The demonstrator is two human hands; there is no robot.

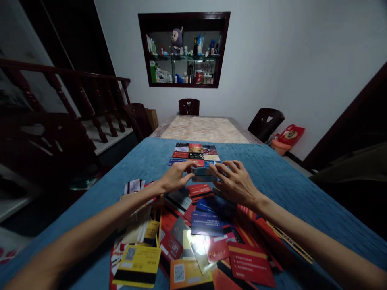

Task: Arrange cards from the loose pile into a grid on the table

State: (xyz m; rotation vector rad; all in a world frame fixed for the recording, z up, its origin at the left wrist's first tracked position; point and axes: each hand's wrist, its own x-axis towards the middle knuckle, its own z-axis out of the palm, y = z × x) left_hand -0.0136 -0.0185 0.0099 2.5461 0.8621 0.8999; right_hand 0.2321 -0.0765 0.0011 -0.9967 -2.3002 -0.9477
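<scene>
Dim room, white wall with a dark-framed shelf niche (184,49) at upper centre, dark chairs around a long table (208,129). Blue cloth (272,173) covers the near end, filling the lower frame. Loose pile of cards (193,237) spreads at bottom centre — red, yellow, blue. Neat grid of cards (194,154) lies at mid-frame, just beyond the hands. Left hand (175,176) and right hand (234,183) meet at centre, fingers partly curled, pinching a small stack of cards (202,173) from both sides — touching the grid's near edge.
</scene>
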